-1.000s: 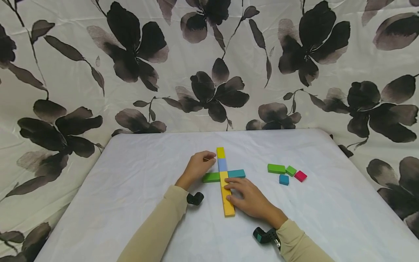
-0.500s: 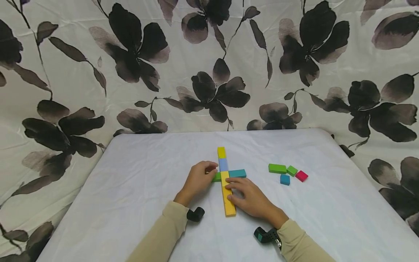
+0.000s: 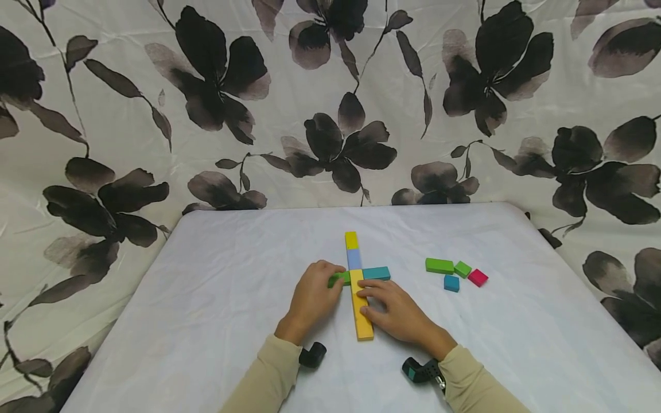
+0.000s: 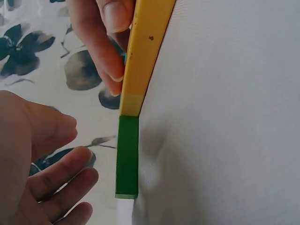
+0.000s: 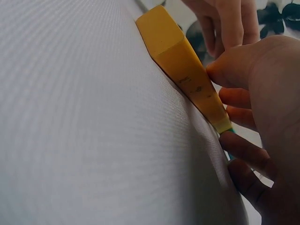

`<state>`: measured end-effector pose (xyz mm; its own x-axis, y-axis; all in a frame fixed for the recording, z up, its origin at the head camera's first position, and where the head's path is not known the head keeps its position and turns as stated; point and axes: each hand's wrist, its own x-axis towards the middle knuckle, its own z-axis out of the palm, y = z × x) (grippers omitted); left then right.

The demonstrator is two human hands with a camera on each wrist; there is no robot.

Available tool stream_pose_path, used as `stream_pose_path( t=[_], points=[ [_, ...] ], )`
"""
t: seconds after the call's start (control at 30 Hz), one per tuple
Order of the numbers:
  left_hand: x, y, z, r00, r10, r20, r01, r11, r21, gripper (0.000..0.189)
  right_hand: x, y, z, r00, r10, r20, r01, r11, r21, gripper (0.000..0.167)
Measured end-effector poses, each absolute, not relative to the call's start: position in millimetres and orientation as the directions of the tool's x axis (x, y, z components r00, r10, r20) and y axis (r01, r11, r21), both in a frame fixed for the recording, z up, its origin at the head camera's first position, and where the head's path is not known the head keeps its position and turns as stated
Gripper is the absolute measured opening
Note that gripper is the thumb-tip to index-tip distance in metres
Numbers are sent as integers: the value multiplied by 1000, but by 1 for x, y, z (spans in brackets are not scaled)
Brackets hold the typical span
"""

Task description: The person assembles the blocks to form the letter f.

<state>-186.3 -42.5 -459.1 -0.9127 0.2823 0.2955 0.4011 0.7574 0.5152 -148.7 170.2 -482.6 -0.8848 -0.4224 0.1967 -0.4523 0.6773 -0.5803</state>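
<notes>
In the head view, colored wooden blocks lie in a cross on the white cloth. Its stem has a long yellow-orange strip (image 3: pixel 364 327), a pale blue block (image 3: pixel 354 259) and a yellow block (image 3: pixel 351 240) at the far end. A teal block (image 3: pixel 376 273) forms the right arm, a green block (image 3: pixel 343 277) the left. My left hand (image 3: pixel 312 297) hovers over the green block, partly hiding it; in the left wrist view its fingers look apart from that block (image 4: pixel 127 157). My right hand (image 3: pixel 395 310) rests its thumb and fingertips along the yellow-orange strip (image 5: pixel 190 77).
Right of the cross lie a long green block (image 3: pixel 439 265), a small green block (image 3: pixel 462 268), a blue block (image 3: pixel 451 283) and a red block (image 3: pixel 478 277). A floral cloth (image 3: pixel 330 103) hangs behind the table (image 3: pixel 217 275).
My left hand has come nearer, from beside the pale blue block to over the green block, and now covers part of it. My right hand stays at the yellow-orange strip.
</notes>
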Motion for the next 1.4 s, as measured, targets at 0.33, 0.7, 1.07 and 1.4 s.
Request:
stream_pose_path(
  t=[0.33, 0.7, 1.07, 1.4],
  points=[
    [-176, -36, -462, -823, 372, 430, 536, 759, 370, 20, -149, 171, -483, -875, -425, 230, -474, 664, -578, 35],
    [-165, -35, -462, -818, 448, 360, 563, 754, 339, 26, -150, 171, -483, -878, -397, 267, -472, 631, -615, 29],
    [-164, -37, -469, -793, 509, 334, 603, 735, 310, 26, -155, 185, -478, -889, -308, 340, -459, 613, -643, 23],
    [-165, -39, -471, -777, 537, 327, 624, 725, 292, 25, -161, 215, -471, -898, -172, 405, -405, 681, -610, 20]
  ],
)
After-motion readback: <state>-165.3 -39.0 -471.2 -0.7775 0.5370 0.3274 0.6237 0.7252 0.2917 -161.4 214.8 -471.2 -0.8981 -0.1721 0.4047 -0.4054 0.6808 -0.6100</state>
